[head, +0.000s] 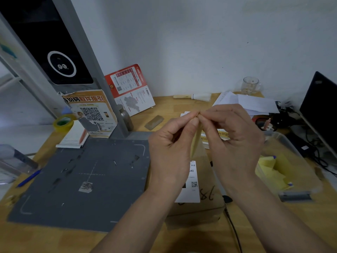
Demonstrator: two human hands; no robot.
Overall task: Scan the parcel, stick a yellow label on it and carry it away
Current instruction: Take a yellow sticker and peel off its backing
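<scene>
A brown cardboard parcel lies on the wooden desk below my hands, with a white shipping label and "98" written on top. My left hand and my right hand meet above it. Their fingertips pinch the top edge of a pale yellow label, which hangs down between them. Much of the label is hidden by my fingers. The parcel's far part is covered by my hands.
A grey scanning mat under a scanner column lies at left. A clear plastic bin with yellow labels stands at right. A tape roll, blue pen, notepad, papers, glass cup and a dark monitor surround them.
</scene>
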